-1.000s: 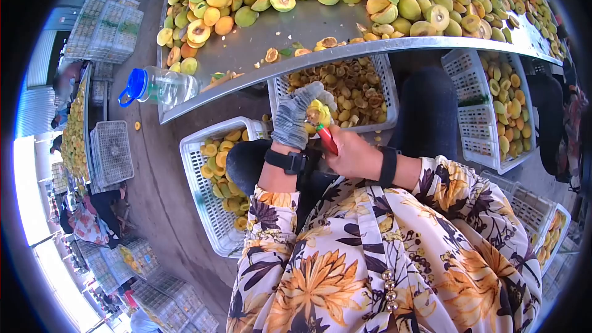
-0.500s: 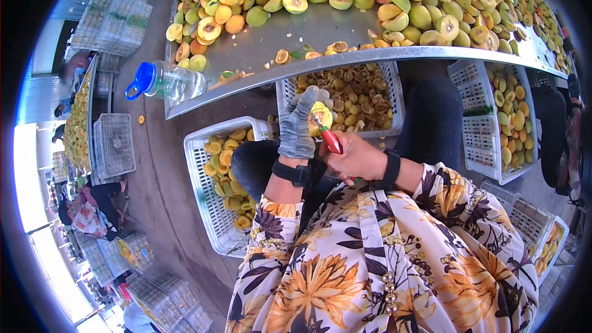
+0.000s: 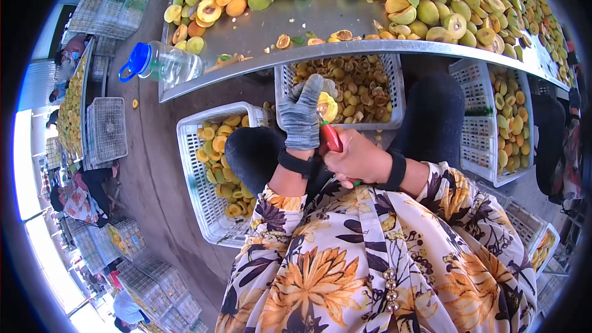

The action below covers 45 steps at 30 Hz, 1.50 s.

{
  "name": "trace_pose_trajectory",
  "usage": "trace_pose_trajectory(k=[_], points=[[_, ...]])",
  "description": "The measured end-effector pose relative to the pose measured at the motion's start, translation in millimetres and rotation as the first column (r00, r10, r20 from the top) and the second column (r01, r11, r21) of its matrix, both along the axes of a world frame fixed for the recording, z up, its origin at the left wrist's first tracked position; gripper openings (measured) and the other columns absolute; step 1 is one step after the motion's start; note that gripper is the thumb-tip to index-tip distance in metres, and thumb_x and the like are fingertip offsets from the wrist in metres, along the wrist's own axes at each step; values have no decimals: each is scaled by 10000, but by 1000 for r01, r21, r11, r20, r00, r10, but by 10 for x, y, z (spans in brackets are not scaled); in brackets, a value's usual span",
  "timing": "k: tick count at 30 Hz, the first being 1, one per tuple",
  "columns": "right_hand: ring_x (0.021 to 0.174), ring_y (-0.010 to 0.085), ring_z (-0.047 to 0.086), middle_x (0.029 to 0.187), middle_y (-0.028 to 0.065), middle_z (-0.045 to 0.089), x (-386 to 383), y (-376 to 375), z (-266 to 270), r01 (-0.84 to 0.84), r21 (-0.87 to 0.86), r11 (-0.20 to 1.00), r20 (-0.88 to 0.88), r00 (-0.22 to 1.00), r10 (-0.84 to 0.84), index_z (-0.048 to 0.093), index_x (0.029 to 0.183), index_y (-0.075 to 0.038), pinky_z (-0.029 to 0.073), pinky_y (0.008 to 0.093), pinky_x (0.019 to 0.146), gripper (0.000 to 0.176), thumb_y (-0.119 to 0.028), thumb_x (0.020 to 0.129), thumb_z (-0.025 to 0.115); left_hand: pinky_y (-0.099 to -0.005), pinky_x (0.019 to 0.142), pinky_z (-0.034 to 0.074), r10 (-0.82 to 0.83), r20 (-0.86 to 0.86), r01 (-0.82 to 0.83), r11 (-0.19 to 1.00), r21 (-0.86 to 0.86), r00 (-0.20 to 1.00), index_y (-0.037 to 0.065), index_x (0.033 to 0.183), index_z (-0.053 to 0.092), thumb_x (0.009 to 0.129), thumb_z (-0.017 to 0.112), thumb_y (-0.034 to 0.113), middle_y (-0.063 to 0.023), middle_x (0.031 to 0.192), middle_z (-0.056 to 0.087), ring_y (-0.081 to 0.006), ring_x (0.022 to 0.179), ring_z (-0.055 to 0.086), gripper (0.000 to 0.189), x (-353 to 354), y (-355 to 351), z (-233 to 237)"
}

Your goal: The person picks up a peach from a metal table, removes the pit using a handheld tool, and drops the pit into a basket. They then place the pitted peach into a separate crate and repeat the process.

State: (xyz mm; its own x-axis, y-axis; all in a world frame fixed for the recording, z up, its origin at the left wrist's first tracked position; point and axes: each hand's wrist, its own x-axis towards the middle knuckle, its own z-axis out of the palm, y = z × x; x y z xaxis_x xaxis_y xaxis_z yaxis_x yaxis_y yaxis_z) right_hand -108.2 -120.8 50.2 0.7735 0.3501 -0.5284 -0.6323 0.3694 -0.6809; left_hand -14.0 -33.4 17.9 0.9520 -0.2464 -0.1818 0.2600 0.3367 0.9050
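Observation:
My left hand [image 3: 301, 114], in a grey knit glove, is closed around a yellow peach half [image 3: 327, 107] in front of the table edge. My bare right hand [image 3: 357, 155] grips a small pitting knife [image 3: 332, 138] with a red handle and a green end. Its metal tip meets the cut face of the fruit; how deep it sits is hidden. Under both hands, a white crate [image 3: 394, 108] holds trimmed fruit scraps. Beside my left knee stands another white crate [image 3: 191, 166] with hollowed yellow halves.
A metal table [image 3: 296, 24] bears a heap of halved peaches [image 3: 425, 12]. On its left corner lies a clear bottle [image 3: 176, 65] with a blue cap. A crate of halves [image 3: 478, 123] stands at right. Stacked crates [image 3: 108, 6] and other people [image 3: 86, 197] are at left.
The peach half has turned in my left fingers, so its cut face now shows less. The knife stays against it. The whole view has shifted slightly.

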Motion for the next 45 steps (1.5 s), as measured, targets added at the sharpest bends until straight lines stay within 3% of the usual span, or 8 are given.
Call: trace_pose_trajectory(k=[11,21,23,25,32,35,38,45], points=[[399,66,392,570,2,416,22,-101,-46,-184,-91,979,16,982,186,428,941,-9,364,236,339,173,-2,778,482,-277,487,499,-407,-322,347,910,-229,855,-12,774,616,779,644,318,-123,683,622,-189,559,606,331,105,164,-16],[395,53,348,590,3,401,88,-78,16,-99,200,975,-253,956,149,428,953,-38,326,222,342,158,-17,804,478,-302,483,506,-245,-322,88,897,-433,914,20,768,612,801,628,298,-115,677,617,-210,560,607,281,-3,112,89],[375,62,353,553,0,396,11,30,-105,-161,-311,937,69,979,191,410,960,-31,333,230,337,177,15,798,464,-311,484,509,-390,-359,161,835,-526,848,22,753,615,798,625,333,-123,675,618,-228,555,604,315,13,151,-120],[376,68,371,561,8,415,33,25,-81,-175,-439,882,133,957,256,409,953,-26,353,233,343,176,23,792,465,-315,483,510,-521,-408,170,747,-643,750,17,743,616,796,621,360,-130,670,616,-229,547,600,347,35,165,-162],[344,39,269,548,-19,359,98,-147,-19,-52,483,874,-230,956,184,440,979,-66,236,205,302,154,-35,839,494,-307,459,501,-237,-505,-14,896,-444,830,27,798,613,803,601,413,-104,686,624,-218,559,605,386,21,72,-305],[375,68,423,583,-2,458,105,-145,188,-231,185,955,252,951,181,460,1004,-37,329,219,327,204,-28,813,532,-329,527,520,-262,-597,-109,852,-512,759,51,837,610,802,543,525,-88,703,627,-211,603,609,480,67,88,-637],[404,78,473,591,6,491,237,-354,106,59,-174,983,193,981,-25,480,999,-14,395,213,367,212,-43,800,547,-316,522,524,100,-605,-296,926,-234,790,19,838,608,822,507,531,-105,707,627,-225,596,612,522,27,95,-201],[445,101,523,571,36,524,185,-432,-377,113,-733,671,310,933,182,517,943,-24,427,253,435,207,-86,762,595,-329,504,528,-37,-414,-152,897,-414,909,25,851,615,836,498,510,-135,746,632,-241,629,621,499,107,569,-29]])
